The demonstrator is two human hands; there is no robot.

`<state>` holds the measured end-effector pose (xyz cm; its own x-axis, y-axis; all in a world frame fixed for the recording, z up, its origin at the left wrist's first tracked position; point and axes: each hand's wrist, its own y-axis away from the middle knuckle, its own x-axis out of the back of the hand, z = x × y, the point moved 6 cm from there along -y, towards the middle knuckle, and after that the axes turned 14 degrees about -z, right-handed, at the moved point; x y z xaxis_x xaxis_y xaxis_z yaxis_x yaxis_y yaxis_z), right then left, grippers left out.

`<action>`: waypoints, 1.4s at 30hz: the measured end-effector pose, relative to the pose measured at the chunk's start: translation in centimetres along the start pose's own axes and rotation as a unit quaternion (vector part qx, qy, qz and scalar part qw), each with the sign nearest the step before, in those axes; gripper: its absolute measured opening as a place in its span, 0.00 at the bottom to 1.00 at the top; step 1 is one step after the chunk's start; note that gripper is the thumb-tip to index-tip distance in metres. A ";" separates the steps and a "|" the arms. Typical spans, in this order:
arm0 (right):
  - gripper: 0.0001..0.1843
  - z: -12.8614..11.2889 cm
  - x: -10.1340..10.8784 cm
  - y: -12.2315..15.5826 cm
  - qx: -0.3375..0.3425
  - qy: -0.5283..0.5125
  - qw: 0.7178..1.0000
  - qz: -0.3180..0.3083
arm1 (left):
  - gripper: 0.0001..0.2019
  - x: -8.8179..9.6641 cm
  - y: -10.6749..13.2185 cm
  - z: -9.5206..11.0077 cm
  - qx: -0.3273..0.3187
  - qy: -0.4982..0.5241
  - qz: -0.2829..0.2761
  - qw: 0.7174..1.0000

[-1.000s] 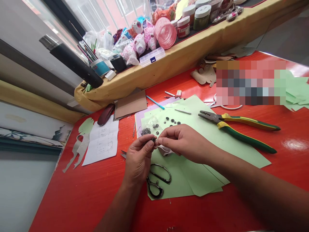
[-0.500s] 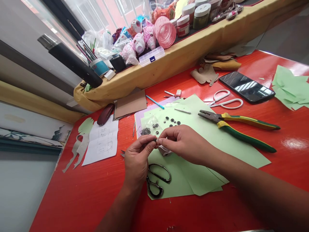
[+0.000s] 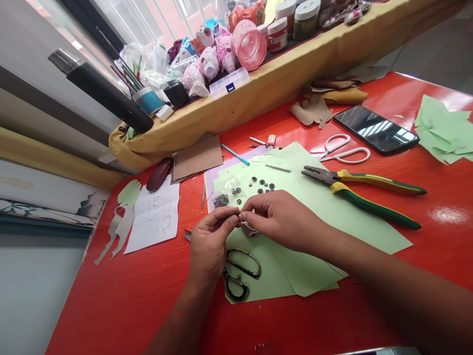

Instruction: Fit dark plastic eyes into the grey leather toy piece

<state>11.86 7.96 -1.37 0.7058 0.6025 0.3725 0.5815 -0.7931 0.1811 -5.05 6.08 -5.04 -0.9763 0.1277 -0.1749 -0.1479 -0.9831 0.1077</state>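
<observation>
- Bench [image 3: 129,296], red and glossy, carries everything. The work sits at the near middle, within easy reach of both arms.
- Green paper sheets [image 3: 332,217] overlap under the hands. My guess is they serve as a mat, since small dark bits show up against the pale colour.
- Pliers [image 3: 334,181] lie shut on the green sheets to the right, well apart from the hands, handles pointing right.
- Left hand [image 3: 209,244] and right hand [image 3: 281,222] meet tip to tip just above the paper, raised for a close look.
- Black scissors [image 3: 229,276] lie flat just below the left hand, partly under it, untouched.
- Plastic bag [image 3: 227,190] with dark fasteners lies near, just beyond the left hand.
- Loose snap fasteners [image 3: 263,186] are spread out on the paper beyond the right hand, apart from each other.
- Snap fastener part [image 3: 237,214], tiny and dark, is pinched between both hands' fingers [image 3: 229,217]. All tips are narrowed tight on it, thumbs against forefingers. Too small to tell its halves apart.
</observation>
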 end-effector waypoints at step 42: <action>0.13 0.7 -0.6 0.0 -0.015 -0.186 0.981 -0.051 | 0.11 -0.3 -0.1 -0.2 0.001 0.086 -0.038 0.996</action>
<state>11.73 7.64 -2.18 0.7473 0.6645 -0.0065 0.6479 -0.7264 0.2294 -4.73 6.14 -5.18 -0.9206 0.1767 -0.3482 -0.2205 -0.9712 0.0900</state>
